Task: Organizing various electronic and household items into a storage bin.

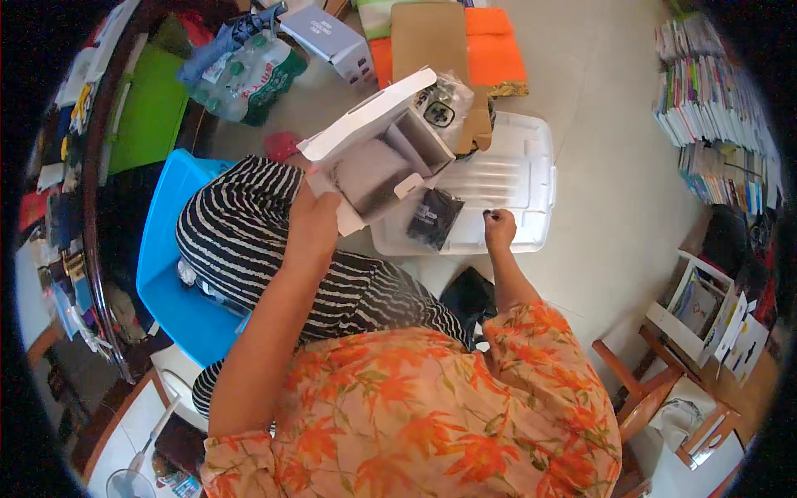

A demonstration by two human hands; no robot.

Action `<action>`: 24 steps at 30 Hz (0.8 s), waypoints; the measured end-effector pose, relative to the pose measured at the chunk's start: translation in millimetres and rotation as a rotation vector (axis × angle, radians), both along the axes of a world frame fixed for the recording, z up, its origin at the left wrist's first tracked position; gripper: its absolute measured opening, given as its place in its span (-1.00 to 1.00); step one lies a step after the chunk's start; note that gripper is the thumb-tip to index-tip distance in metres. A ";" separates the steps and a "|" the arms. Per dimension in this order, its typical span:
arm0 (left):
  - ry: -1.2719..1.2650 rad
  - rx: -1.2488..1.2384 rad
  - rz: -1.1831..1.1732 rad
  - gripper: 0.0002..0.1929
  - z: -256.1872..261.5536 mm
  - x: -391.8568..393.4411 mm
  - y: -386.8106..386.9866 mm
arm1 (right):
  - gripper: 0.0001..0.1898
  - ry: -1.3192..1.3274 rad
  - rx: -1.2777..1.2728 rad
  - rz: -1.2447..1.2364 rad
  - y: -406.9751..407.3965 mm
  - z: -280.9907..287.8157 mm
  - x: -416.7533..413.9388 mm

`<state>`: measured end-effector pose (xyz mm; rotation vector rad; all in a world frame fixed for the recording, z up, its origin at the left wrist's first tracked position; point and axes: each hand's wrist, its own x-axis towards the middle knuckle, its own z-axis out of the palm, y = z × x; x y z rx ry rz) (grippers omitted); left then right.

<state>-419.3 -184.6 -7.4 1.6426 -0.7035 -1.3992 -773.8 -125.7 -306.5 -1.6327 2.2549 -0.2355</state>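
Note:
My left hand [314,221] grips the near corner of an open white cardboard box [367,115], tilted over my lap with its lid flap raised. A divider makes a smaller compartment at its right end; the larger one looks whitish inside, its contents blurred. My right hand [500,231] is closed around a small dark item [489,215], too small to name. Below that hand is a white plastic storage-bin lid [526,180]. A black packet [434,218] bearing writing lies on the lid's left part, between my hands.
Beyond the box are a clear plastic bag [457,103] and a brown cardboard piece [429,43]. A blue plastic bin [163,249] stands at my left. Farther off are shrink-wrapped bottles [249,84] and a lavender carton [327,37]. Books [710,99] and a wooden chair [647,386] line the right.

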 end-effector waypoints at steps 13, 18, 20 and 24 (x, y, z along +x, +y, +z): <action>-0.114 -0.055 -0.067 -0.38 -35.2 14.8 7.1 | -0.76 -1.212 -0.235 0.234 -83.6 300.3 175.5; -0.139 -0.160 -0.053 -0.39 -39.6 17.1 11.7 | -0.68 -0.583 -0.549 0.438 -103.4 273.1 189.0; -0.188 -0.179 -0.068 -0.40 -40.5 19.1 11.9 | -0.61 -0.500 -0.557 0.407 -106.3 265.6 192.0; -0.219 -0.149 -0.056 -0.43 -30.4 14.6 8.7 | -0.54 -0.354 -0.427 0.474 -101.5 265.7 193.9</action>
